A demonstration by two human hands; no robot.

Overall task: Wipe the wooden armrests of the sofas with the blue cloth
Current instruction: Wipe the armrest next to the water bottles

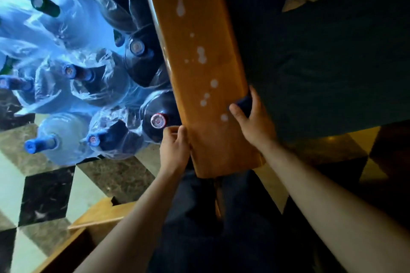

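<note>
A long wooden armrest [199, 68] runs from the top of the view down to its near end in front of me, with pale spots scattered along its top. My right hand [253, 122] presses a dark blue cloth [245, 103] against the armrest's right edge, beside the dark sofa seat; only a small part of the cloth shows between my fingers. My left hand [174, 146] grips the left edge of the armrest near its end.
Several large water bottles wrapped in plastic [99, 86] stand packed on the floor left of the armrest. The dark green sofa cushion [321, 62] fills the right. A checkered tile floor [44, 195] and another wooden piece [97, 215] lie at the lower left.
</note>
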